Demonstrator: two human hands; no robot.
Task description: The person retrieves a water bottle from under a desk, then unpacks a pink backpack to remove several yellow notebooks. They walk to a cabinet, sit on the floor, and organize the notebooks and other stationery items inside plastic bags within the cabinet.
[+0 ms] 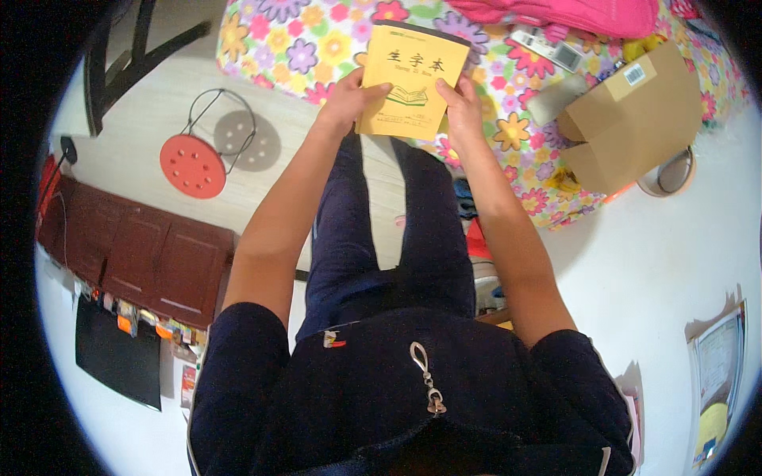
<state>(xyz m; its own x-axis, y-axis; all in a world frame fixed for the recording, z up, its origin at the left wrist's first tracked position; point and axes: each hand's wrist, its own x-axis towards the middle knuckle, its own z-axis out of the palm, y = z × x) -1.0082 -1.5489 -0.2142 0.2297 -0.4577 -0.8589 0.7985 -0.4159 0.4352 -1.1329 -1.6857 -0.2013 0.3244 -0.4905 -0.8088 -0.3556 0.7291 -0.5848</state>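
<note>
Between my two hands I hold a yellow exercise book by its left and right edges, cover up, above a flower-patterned cloth. A dark edge shows along the book's top; whether that is its spine or something beneath, I cannot tell. My left hand grips the left side, its thumb lying on the cover. On the opposite side my right hand grips the edge, thumb also on the cover. The other fingers go behind the book and are mostly hidden.
Right of the book lie a brown cardboard box, a clear plastic-looking item and a white packet. A pink bag sits at the far edge. On the floor at left stands a red round stool, near a dark wooden cabinet.
</note>
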